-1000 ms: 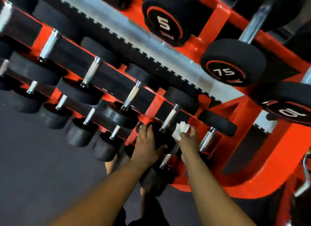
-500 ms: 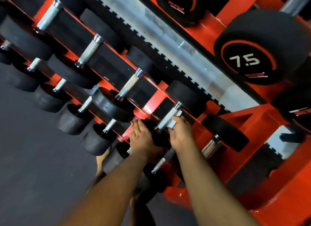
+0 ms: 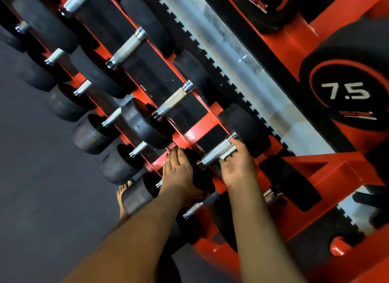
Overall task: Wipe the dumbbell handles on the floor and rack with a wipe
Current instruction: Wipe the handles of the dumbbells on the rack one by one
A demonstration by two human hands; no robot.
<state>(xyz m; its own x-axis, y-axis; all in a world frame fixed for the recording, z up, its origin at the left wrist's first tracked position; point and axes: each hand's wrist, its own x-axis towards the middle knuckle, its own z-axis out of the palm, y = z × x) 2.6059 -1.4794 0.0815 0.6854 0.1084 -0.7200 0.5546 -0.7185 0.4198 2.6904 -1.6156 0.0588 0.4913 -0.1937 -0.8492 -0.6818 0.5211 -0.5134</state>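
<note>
Handle: we have our right hand (image 3: 237, 167) on the knurled steel handle (image 3: 216, 153) of a dumbbell on the rack (image 3: 305, 177), the second bar in from the rack's near end on its middle shelf.
Wipe: a pale wipe (image 3: 229, 153) shows between our fingers and the far end of that handle, pressed against the metal.
Right hand: fingers curl round wipe and handle together, thumb side hidden, so we cannot tell how fully they close.
Left hand: our left hand (image 3: 179, 175) lies flat, fingers straight, on the black head (image 3: 197, 173) just left of the handle, holding nothing.
Feel: we judge the dumbbell heavy and rigid, safe in its cradle; the knurling should grab the thin, soft wipe, which may tear or bunch.
Hold: we would keep the wipe wrapped round the bar's middle and slide along it, bracing on the head.
Remaining: other handles (image 3: 172, 101) further along the rack look untouched by us.
</note>
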